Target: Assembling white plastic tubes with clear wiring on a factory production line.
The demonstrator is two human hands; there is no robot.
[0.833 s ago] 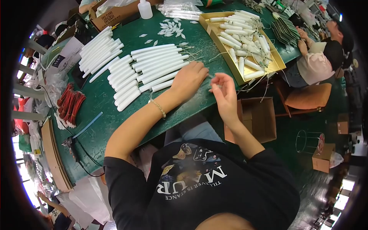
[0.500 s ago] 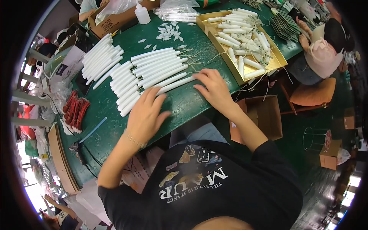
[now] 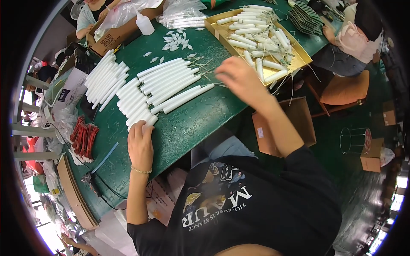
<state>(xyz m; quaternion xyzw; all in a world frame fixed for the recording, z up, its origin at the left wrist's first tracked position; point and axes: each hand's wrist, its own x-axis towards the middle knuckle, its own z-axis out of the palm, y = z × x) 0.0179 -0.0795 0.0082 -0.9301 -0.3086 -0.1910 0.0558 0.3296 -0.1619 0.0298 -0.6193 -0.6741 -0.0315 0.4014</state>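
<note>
My left hand (image 3: 141, 147) is at the near end of a row of plain white candle-like tubes (image 3: 132, 102), its fingertips closed on the nearest tube. Beside that row lies a second group of white tubes with thin wires (image 3: 171, 81) coming out of their right ends. Two of these wired tubes (image 3: 188, 99) lie a little apart, nearest to me. My right hand (image 3: 245, 81) hovers over the table between the wire ends and a gold tray (image 3: 305, 57). Its fingers are slightly bent and apart, with nothing visible in them.
White tubes and tangled wires fill the gold tray. Small white flame-shaped pieces (image 3: 176, 40) lie farther back, near a white squeeze bottle (image 3: 145, 25). Red wire bundles (image 3: 84, 141) and a dark cable are at the left. A cardboard box (image 3: 273, 138) stands below the table edge.
My left hand has moved left and nearer, from the wired tubes to the end of the plain row. My right hand has left the nearest wired tube and moved up and right.
</note>
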